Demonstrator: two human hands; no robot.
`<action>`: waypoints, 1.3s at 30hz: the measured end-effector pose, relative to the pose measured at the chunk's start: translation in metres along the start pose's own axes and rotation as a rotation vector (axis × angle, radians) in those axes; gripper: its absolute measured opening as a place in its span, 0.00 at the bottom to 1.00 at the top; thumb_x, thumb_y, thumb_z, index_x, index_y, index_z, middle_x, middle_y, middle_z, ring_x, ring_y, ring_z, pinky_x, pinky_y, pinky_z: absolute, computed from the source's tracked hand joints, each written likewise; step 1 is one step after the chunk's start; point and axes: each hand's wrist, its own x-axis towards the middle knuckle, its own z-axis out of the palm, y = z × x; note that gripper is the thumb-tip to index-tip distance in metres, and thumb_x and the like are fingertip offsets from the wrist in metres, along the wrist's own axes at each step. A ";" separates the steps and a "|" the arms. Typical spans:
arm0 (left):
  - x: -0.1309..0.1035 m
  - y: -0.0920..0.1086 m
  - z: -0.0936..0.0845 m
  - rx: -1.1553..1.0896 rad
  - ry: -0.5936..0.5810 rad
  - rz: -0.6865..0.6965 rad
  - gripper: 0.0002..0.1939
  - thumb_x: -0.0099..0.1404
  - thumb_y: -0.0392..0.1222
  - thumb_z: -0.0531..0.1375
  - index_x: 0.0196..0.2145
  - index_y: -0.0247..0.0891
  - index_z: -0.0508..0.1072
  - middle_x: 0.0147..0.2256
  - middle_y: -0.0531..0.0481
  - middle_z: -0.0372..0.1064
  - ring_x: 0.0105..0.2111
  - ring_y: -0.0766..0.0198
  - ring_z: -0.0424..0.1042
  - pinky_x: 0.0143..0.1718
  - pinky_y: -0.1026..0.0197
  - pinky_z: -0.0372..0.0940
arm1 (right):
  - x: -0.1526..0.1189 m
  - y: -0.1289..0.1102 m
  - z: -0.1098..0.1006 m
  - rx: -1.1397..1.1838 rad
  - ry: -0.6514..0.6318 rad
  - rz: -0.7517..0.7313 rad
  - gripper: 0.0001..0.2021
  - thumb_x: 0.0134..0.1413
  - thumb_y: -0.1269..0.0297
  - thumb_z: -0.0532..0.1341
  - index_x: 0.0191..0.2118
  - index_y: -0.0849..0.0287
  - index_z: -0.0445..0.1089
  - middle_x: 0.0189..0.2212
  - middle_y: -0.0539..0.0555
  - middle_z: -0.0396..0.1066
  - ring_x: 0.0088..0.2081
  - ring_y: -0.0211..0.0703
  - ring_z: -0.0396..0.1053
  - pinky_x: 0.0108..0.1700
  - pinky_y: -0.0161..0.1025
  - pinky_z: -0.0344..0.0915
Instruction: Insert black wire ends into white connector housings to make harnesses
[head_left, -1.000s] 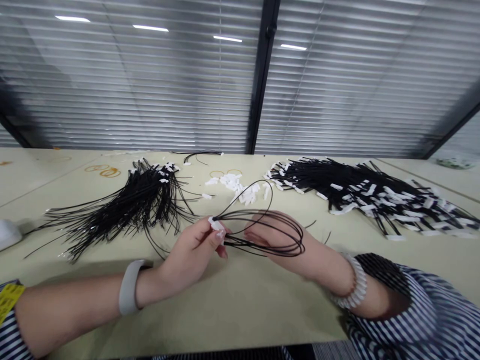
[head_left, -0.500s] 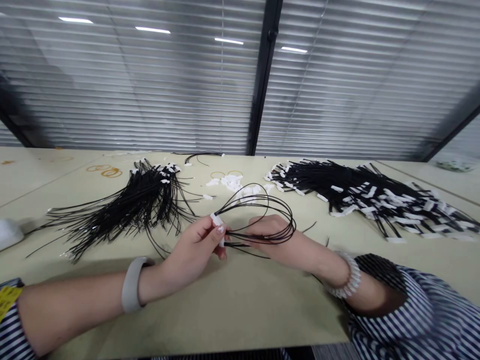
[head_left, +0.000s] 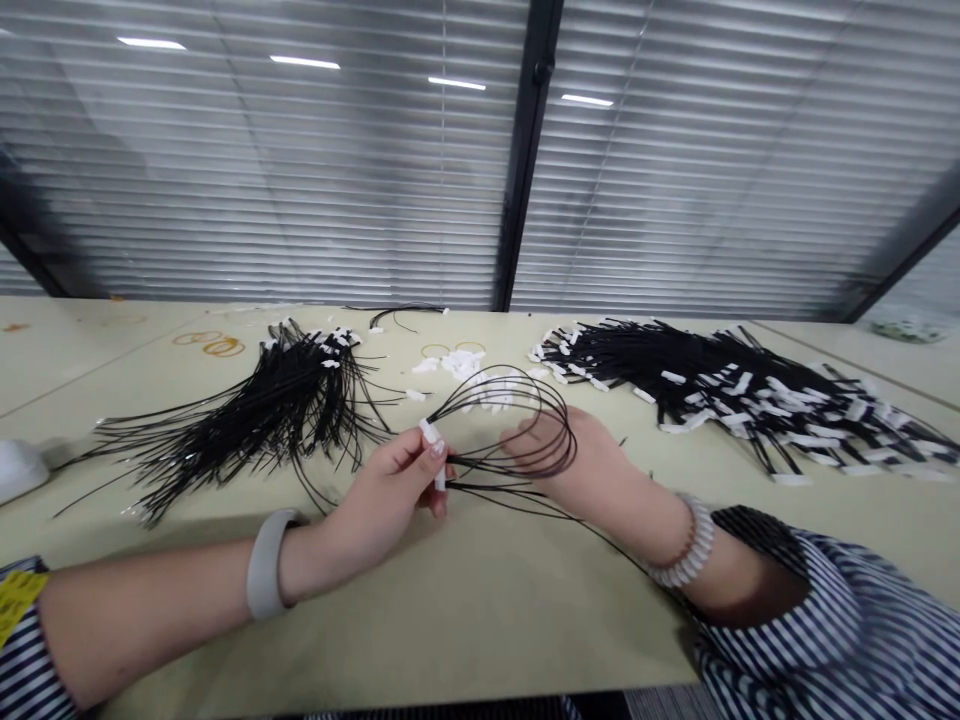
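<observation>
Between the thumb and fingers of my left hand (head_left: 409, 470) is a white connector housing (head_left: 430, 432). Several thin black wires (head_left: 574, 440) run from it and bend round in loops to the right. My right hand (head_left: 581, 455) is behind these loops, its fingers curled and pointing left, apart from the housing. The wires partly cover those fingers, and what they pinch, if anything, is hidden. A lower group of the wires trails from the housing below the right hand toward the right wrist.
A black wire bundle (head_left: 277, 410) with white ends lies left; a larger wire pile (head_left: 690, 370) lies right. Loose white connectors (head_left: 465, 365) are scattered behind my hands. Rubber bands (head_left: 223, 345) lie at the far left, and a white object (head_left: 19, 470) at the left edge. Blinds (head_left: 300, 180) stand behind the table.
My right hand has shifted slightly up and right, with its fingers drawn a little away from the housing. The wire loops have moved slightly left. My left hand keeps its hold.
</observation>
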 end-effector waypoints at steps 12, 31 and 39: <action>0.006 0.005 0.001 -0.262 0.158 -0.111 0.08 0.60 0.41 0.56 0.27 0.35 0.62 0.21 0.57 0.61 0.17 0.75 0.60 0.20 0.68 0.57 | 0.007 0.010 -0.039 0.924 0.706 0.443 0.09 0.58 0.62 0.49 0.39 0.55 0.64 0.35 0.52 0.67 0.32 0.34 0.68 0.37 0.38 0.67; -0.003 -0.001 0.000 0.155 -0.064 0.053 0.12 0.63 0.47 0.50 0.29 0.36 0.63 0.23 0.56 0.59 0.18 0.73 0.63 0.21 0.66 0.59 | 0.001 -0.029 -0.017 0.145 0.027 0.061 0.09 0.57 0.69 0.52 0.34 0.58 0.69 0.27 0.49 0.68 0.30 0.33 0.63 0.33 0.32 0.59; -0.006 -0.002 -0.001 0.242 -0.112 0.104 0.13 0.64 0.48 0.48 0.28 0.37 0.62 0.23 0.56 0.58 0.18 0.72 0.62 0.19 0.67 0.58 | 0.000 -0.033 -0.016 0.088 -0.019 0.049 0.12 0.59 0.66 0.50 0.34 0.59 0.70 0.26 0.51 0.66 0.29 0.35 0.63 0.33 0.34 0.58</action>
